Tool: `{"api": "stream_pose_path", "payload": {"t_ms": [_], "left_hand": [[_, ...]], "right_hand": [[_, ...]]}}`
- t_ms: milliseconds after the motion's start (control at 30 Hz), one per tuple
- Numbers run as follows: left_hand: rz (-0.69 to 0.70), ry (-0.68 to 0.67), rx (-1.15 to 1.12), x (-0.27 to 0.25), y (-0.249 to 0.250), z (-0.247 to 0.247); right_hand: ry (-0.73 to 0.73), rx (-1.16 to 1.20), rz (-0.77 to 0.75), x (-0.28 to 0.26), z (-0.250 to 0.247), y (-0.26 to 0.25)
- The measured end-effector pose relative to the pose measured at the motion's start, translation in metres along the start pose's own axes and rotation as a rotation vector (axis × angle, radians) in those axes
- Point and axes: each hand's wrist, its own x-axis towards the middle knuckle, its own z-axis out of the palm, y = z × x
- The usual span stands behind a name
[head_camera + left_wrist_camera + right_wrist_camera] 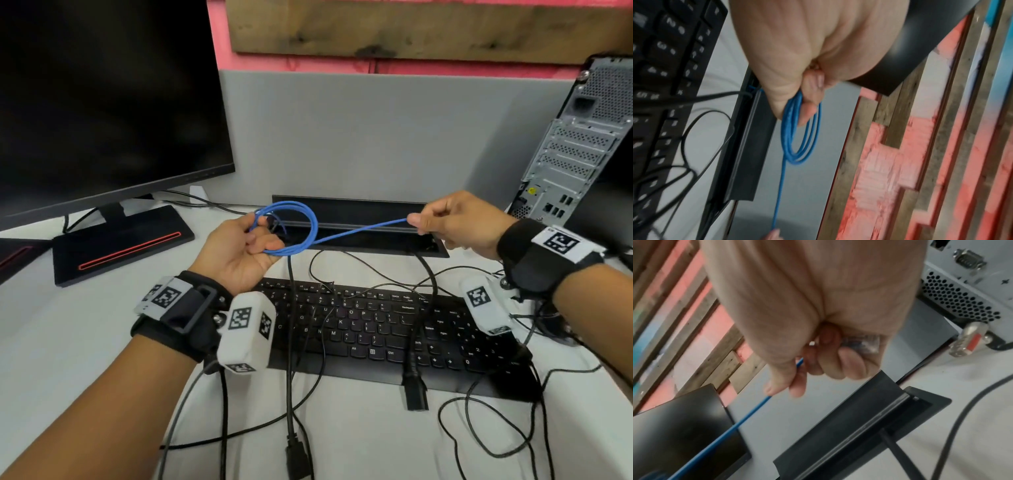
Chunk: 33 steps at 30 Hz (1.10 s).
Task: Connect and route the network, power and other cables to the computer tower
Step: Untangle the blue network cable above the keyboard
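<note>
— Nearest to us are our two forearms, each with a black wrist strap carrying printed marker tags, held above the black keyboard [376, 329]. What have we got in the left hand [239, 251]?

— We hold a small coil of blue network cable [294, 228] there, palm turned up, the fingers curled round the loops. From the left wrist view the coil [797, 133] hangs below the curled fingers [809, 110], with one strand running straight away from it.

— And the right hand [459, 222]?

— We pinch that straight strand between thumb and forefinger, the other fingers folded into the palm. The right wrist view shows the blue cable [748, 417] passing under the thumb, and something clear, likely its plug, tucked inside the folded fingers [851, 360]; we cannot tell for sure.

— So the cable is off the desk?

— Yes, it spans between our hands above the open black cable tray [356, 212] set into the white desk [68, 342] at the foot of the grey partition.

— Where is the computer tower [582, 144]?

— It stands at the far right of the desk with its rear panel of vents and ports facing us, just beyond our right hand. The blue cable does not touch it.

— Anything else around?

— Several black cables [414, 387] lie looped over the keyboard and desk, one ending in a chunky power plug at the keyboard's front edge. A dark monitor [102, 96] stands to the left on its stand.
</note>
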Motion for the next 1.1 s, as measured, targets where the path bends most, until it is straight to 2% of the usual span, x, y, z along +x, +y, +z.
{"api": "stream_pose_path", "payload": {"t_ms": [133, 267, 333, 367, 433, 500, 567, 733, 867, 1000, 1033, 1100], "left_hand": [[0.136, 0.057, -0.074, 0.007, -0.012, 0.005], [0.251, 0.112, -0.120, 0.010, -0.004, -0.005], [0.255, 0.134, -0.077, 0.011, -0.006, -0.009], [0.246, 0.142, -0.056, 0.011, -0.007, -0.011], [0.223, 0.165, -0.011, 0.011, -0.008, -0.015], [0.203, 0.205, 0.014, 0.011, -0.009, -0.015], [0.217, 0.257, 0.038, 0.012, -0.009, -0.014], [0.291, 0.315, 0.362, 0.012, -0.023, -0.010], [0.188, 0.298, 0.596, 0.009, -0.036, -0.005], [0.156, 0.228, 0.702, 0.009, -0.043, -0.001], [0.147, 0.199, 0.706, 0.008, -0.043, 0.000], [0.109, 0.143, 0.681, 0.007, -0.041, 0.002]], "right_hand": [[0.116, -0.110, -0.075, 0.001, -0.002, 0.009], [-0.106, -0.109, -0.167, -0.004, 0.010, 0.009], [-0.110, -0.252, -0.251, -0.004, 0.017, 0.004], [-0.048, -0.364, -0.300, -0.001, 0.020, 0.004], [0.224, -0.602, -0.354, 0.006, 0.021, 0.003], [0.460, -0.625, -0.390, 0.005, 0.016, 0.000], [0.497, -0.597, -0.494, 0.003, 0.012, -0.003], [0.405, -0.493, -0.695, -0.004, 0.023, -0.012], [0.269, -0.307, -0.825, -0.012, 0.052, -0.037], [-0.040, 0.042, -0.779, -0.028, 0.082, -0.070], [-0.117, 0.033, -0.751, -0.030, 0.088, -0.075], [-0.189, -0.155, -0.731, -0.029, 0.101, -0.076]]}}
